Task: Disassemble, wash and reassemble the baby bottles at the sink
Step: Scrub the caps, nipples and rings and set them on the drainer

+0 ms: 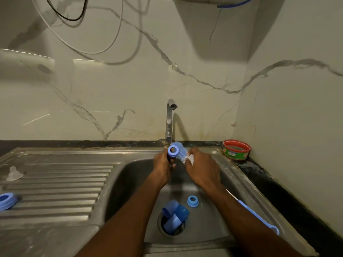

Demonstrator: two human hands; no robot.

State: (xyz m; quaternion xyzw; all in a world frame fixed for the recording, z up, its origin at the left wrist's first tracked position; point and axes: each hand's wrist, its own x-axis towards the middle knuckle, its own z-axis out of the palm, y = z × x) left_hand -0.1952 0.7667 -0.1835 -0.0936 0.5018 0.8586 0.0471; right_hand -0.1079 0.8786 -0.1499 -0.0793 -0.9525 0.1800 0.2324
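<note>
Two bare forearms reach from the bottom edge over a stainless steel sink point(219, 236), where loose blue bottle parts lie in the basin: a blue cap point(181, 212) and a curved blue piece point(171, 224) sit over the drain point(173, 231), and a small blue ring point(192, 201) rests on the basin floor just to their right. A long blue brush handle point(259, 217) lies along the sink's right rim, partly hidden by the right forearm. On the ribbed draining board point(61, 190) to the left, a blue screw collar point(6, 201) sits at the frame's edge, with a clear teat point(14, 173) farther back. Above the basin, the left hand point(163, 164) has its fingers curled round the dark handle of a blue bristle brush point(178, 152), whose blue round end faces the camera. The right hand point(202, 167) pinches a small pale, translucent piece point(190, 158) against the bristles; what that piece is cannot be told. A thin stream of water falls from the chrome tap point(169, 119) between the two hands. Behind, a red and green tub point(236, 150) stands on the dark counter point(259, 173) at the sink's far right corner, against a white marble-veined wall point(130, 86) where cables point(70, 17) hang in loops.
</note>
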